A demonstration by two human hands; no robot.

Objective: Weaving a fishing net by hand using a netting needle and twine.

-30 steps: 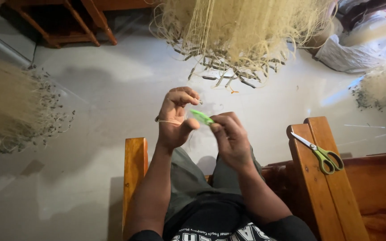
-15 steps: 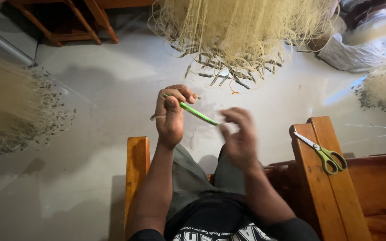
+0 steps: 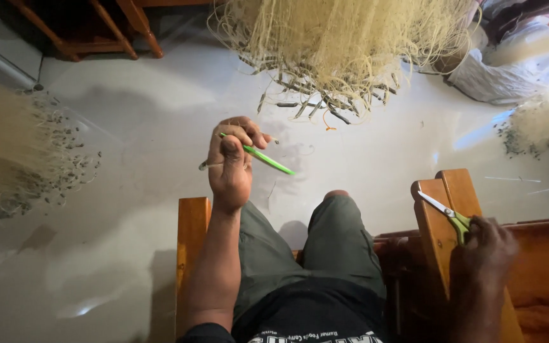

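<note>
Centrally, the left hand [image 3: 229,166] pinches a green needle [image 3: 265,157]; at lower right, the right hand [image 3: 483,248] closes on green-handled scissors [image 3: 447,212] on the wooden armrest [image 3: 436,238].

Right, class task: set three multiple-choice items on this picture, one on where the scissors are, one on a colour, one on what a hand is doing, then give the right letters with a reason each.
1. Where do the scissors lie?
A. on the floor
B. on the wooden armrest
C. in the net

2. What colour is the slim tool in the left hand?
A. green
B. red
C. blue

3. What is the right hand doing?
A. resting on the knee
B. pulling the net
C. touching the scissors' handles

Answers: 1 B, blades lie along the armrest. 2 A, the tool is bright green. 3 C, fingers cover the green handles.
</note>
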